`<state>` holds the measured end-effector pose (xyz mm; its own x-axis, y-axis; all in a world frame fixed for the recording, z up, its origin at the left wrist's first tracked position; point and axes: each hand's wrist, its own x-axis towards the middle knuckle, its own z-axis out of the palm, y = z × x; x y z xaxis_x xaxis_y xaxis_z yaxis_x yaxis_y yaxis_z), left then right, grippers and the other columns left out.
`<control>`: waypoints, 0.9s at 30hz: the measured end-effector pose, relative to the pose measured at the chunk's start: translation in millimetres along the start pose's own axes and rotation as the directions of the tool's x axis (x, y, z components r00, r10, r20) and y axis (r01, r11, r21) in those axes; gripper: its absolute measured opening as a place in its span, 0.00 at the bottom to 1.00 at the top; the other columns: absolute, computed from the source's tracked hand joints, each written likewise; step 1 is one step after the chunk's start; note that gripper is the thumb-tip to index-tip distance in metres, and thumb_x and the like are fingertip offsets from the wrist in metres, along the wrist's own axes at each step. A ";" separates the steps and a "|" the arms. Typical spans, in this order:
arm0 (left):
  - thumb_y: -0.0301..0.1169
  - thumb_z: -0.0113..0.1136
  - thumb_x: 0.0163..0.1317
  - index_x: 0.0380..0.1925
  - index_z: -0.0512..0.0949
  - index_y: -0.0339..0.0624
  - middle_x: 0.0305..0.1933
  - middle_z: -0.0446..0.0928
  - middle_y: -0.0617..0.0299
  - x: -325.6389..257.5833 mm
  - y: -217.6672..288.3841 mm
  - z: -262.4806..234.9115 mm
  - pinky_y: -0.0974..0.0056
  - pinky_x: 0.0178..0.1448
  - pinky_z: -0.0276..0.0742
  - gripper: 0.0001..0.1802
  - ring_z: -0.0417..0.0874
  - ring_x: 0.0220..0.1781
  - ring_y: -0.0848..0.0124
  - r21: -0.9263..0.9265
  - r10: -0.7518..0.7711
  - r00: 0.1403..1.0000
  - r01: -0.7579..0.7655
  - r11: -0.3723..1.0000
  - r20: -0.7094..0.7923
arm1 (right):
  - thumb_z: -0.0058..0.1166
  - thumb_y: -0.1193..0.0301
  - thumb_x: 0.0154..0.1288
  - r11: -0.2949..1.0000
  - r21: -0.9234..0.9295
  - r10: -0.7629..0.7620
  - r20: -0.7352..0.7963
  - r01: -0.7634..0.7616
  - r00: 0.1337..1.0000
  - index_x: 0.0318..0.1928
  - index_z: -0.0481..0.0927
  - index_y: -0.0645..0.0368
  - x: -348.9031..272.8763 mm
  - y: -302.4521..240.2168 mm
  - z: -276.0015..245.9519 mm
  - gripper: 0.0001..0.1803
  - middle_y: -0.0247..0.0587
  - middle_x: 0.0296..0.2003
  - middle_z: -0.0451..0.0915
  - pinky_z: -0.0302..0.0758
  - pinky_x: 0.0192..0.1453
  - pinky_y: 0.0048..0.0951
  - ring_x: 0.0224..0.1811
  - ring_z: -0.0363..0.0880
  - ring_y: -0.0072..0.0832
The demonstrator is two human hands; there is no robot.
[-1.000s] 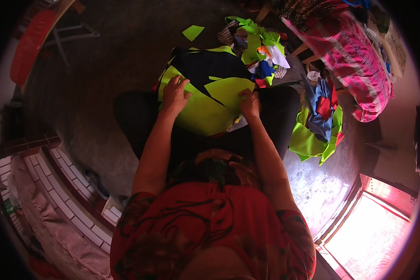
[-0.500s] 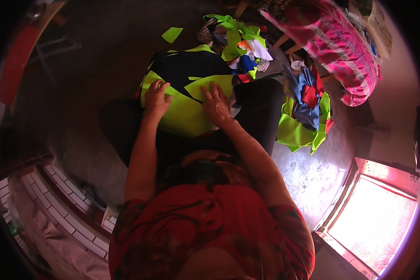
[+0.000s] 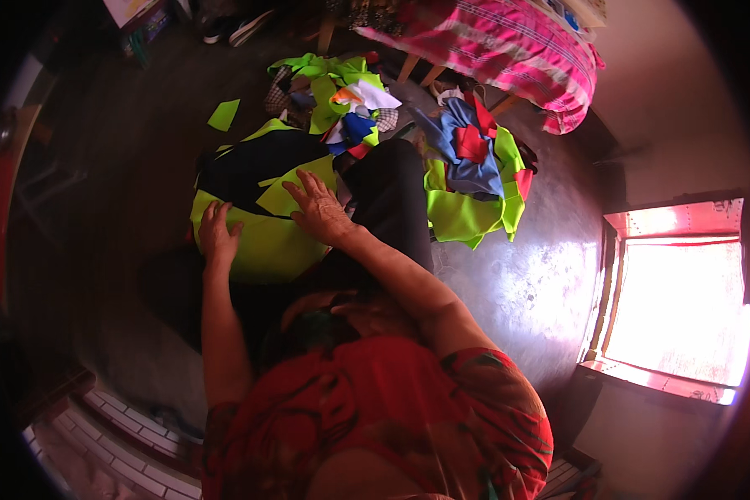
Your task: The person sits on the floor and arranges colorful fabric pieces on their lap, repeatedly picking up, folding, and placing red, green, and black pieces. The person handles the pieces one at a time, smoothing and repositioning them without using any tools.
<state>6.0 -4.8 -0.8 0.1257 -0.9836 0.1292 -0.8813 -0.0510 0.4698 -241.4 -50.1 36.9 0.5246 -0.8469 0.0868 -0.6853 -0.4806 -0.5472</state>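
Across my lap lies a stack of cloth, with a large yellow-green piece nearest me and black cloth beyond it. My left hand rests on the left part of the yellow-green piece, thumb apart from the slightly bent fingers. On the right, my right hand lies with spread fingers over a smaller yellow-green cloth piece, which overlaps the black cloth. Neither hand grips anything that I can see. More yellow-green edges show along the far side of the stack.
Mixed cloth scraps lie heaped on the floor beyond my knees. Blue, red and yellow-green scraps form another pile at my right. A loose yellow-green scrap is at the far left. Pink checked cloth drapes over wooden-legged furniture behind.
My view has swung to the right, so the scene sits further left in the picture. Both hands stay at the cloth stack, and the right hand's fingers are spread wider.
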 end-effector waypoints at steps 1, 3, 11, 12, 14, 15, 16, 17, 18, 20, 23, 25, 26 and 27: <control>0.26 0.69 0.48 0.51 0.75 0.45 0.59 0.69 0.52 -0.5 -0.7 -0.6 0.55 0.61 0.71 0.26 0.71 0.61 0.54 -0.009 0.014 1.000 -0.014 1.000 -0.011 | 0.57 0.71 0.55 1.000 0.017 -0.022 -0.078 0.023 0.997 0.64 0.64 0.51 -0.5 -9.7 -19.8 0.34 0.54 0.67 0.56 0.61 0.68 0.47 0.68 0.56 0.52; 0.26 0.69 0.49 0.51 0.74 0.45 0.60 0.69 0.53 -0.1 -2.4 0.9 0.55 0.61 0.71 0.26 0.71 0.61 0.55 -0.009 0.038 0.999 -0.038 0.999 -0.018 | 0.57 0.71 0.57 0.993 0.111 -0.025 -0.164 0.044 0.986 0.63 0.66 0.52 -5.7 -16.5 -57.6 0.31 0.52 0.65 0.60 0.64 0.67 0.45 0.66 0.60 0.50; 0.26 0.69 0.50 0.51 0.74 0.44 0.61 0.69 0.54 -0.3 -2.8 -0.9 0.57 0.62 0.71 0.26 0.71 0.61 0.56 -0.008 0.006 1.000 -0.006 1.000 0.010 | 0.55 0.78 0.58 0.991 0.121 0.106 -0.483 -0.053 0.869 0.50 0.78 0.58 -55.5 9.2 -158.7 0.18 0.48 0.52 0.77 0.69 0.62 0.37 0.57 0.74 0.42; 0.27 0.69 0.50 0.51 0.74 0.44 0.61 0.69 0.54 0.0 -0.8 -0.6 0.57 0.62 0.71 0.26 0.71 0.61 0.55 -0.014 0.010 1.000 -0.010 1.000 0.005 | 0.55 0.80 0.57 0.993 0.100 0.106 -0.559 -0.060 0.822 0.48 0.79 0.59 -63.3 19.3 -166.1 0.16 0.46 0.49 0.79 0.70 0.61 0.35 0.55 0.76 0.40; 0.26 0.68 0.50 0.51 0.74 0.44 0.61 0.69 0.53 -0.7 0.3 -0.2 0.57 0.62 0.70 0.26 0.71 0.62 0.55 -0.024 0.007 1.000 -0.007 1.000 0.007 | 0.56 0.82 0.56 0.985 0.090 0.168 -0.654 -0.144 0.738 0.47 0.80 0.60 -77.8 43.2 -182.3 0.16 0.42 0.47 0.80 0.74 0.52 0.27 0.49 0.79 0.31; 0.26 0.68 0.49 0.52 0.74 0.44 0.61 0.68 0.53 -1.1 -0.7 -0.5 0.56 0.62 0.70 0.27 0.70 0.62 0.55 -0.029 0.002 1.000 -0.002 1.000 0.012 | 0.57 0.82 0.56 0.964 0.144 0.259 -0.713 -0.225 0.651 0.46 0.80 0.59 -86.5 57.8 -189.0 0.16 0.41 0.46 0.81 0.73 0.50 0.25 0.48 0.79 0.29; 0.25 0.68 0.49 0.52 0.73 0.44 0.61 0.68 0.53 -1.4 -2.5 -2.0 0.56 0.62 0.69 0.27 0.70 0.62 0.55 -0.029 -0.007 1.000 0.007 1.000 0.014 | 0.57 0.81 0.57 0.980 -0.001 0.122 -0.789 -0.201 0.602 0.46 0.80 0.58 -93.6 68.1 -202.5 0.15 0.40 0.45 0.81 0.75 0.47 0.26 0.45 0.81 0.29; 0.26 0.68 0.49 0.52 0.73 0.44 0.61 0.68 0.53 -0.6 -1.2 -1.7 0.56 0.62 0.70 0.27 0.70 0.62 0.55 -0.018 -0.001 1.000 0.001 1.000 0.010 | 0.56 0.81 0.58 0.969 0.007 0.137 -0.846 -0.247 0.516 0.46 0.79 0.59 -104.0 86.9 -211.7 0.15 0.42 0.43 0.81 0.74 0.50 0.30 0.47 0.80 0.32; 0.27 0.69 0.49 0.52 0.73 0.45 0.61 0.69 0.53 -0.9 -1.1 -1.7 0.56 0.61 0.70 0.27 0.71 0.62 0.54 -0.004 0.003 1.000 -0.003 1.000 0.007 | 0.56 0.79 0.59 0.938 0.179 0.291 -0.871 -0.297 0.397 0.48 0.79 0.58 -113.9 96.7 -219.8 0.15 0.41 0.42 0.81 0.75 0.48 0.30 0.45 0.80 0.30; 0.27 0.69 0.49 0.52 0.73 0.45 0.61 0.69 0.53 -1.7 -2.3 -1.6 0.56 0.61 0.71 0.27 0.71 0.62 0.54 0.015 0.008 1.000 -0.008 1.000 0.006 | 0.56 0.73 0.60 0.877 0.170 0.333 -0.890 -0.449 0.312 0.50 0.79 0.54 -136.1 129.8 -239.3 0.17 0.42 0.44 0.81 0.75 0.50 0.33 0.46 0.80 0.34; 0.27 0.69 0.49 0.52 0.73 0.45 0.61 0.69 0.52 -0.7 -3.6 -0.4 0.56 0.61 0.70 0.27 0.71 0.61 0.54 0.021 0.013 1.000 -0.013 1.000 0.004 | 0.59 0.59 0.56 0.722 0.092 0.407 -0.858 -0.686 0.313 0.52 0.78 0.54 -165.2 176.9 -249.8 0.24 0.46 0.47 0.80 0.73 0.54 0.40 0.50 0.79 0.43; 0.26 0.69 0.49 0.52 0.73 0.46 0.60 0.69 0.52 0.3 -2.3 1.4 0.55 0.61 0.70 0.27 0.71 0.61 0.54 0.018 0.025 1.000 -0.025 1.000 -0.001 | 0.60 0.52 0.53 0.569 0.070 0.580 -0.740 -0.819 0.340 0.53 0.79 0.54 -180.8 205.5 -249.7 0.30 0.49 0.48 0.80 0.72 0.56 0.43 0.51 0.77 0.47; 0.26 0.69 0.49 0.52 0.73 0.46 0.60 0.69 0.52 0.4 -1.6 1.7 0.56 0.61 0.70 0.27 0.71 0.61 0.54 0.008 0.035 0.999 -0.035 0.999 -0.002 | 0.60 0.50 0.52 0.559 0.053 0.578 -0.740 -0.827 0.343 0.52 0.79 0.54 -185.3 215.2 -245.2 0.29 0.50 0.45 0.80 0.72 0.54 0.43 0.49 0.79 0.47; 0.27 0.68 0.49 0.52 0.73 0.45 0.60 0.69 0.52 -0.2 -2.2 -0.2 0.56 0.61 0.70 0.27 0.71 0.61 0.54 0.003 0.041 0.999 -0.041 0.999 -0.004 | 0.59 0.49 0.52 0.553 0.038 0.578 -0.737 -0.833 0.350 0.50 0.80 0.54 -183.3 216.0 -240.2 0.29 0.51 0.42 0.81 0.73 0.52 0.43 0.46 0.80 0.46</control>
<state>8.0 -4.5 -1.7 0.0909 -0.9842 0.1517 -0.8870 -0.0107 0.4616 -606.9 -53.3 102.7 -0.5849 -0.7421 0.3275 -0.7962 0.4483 -0.4063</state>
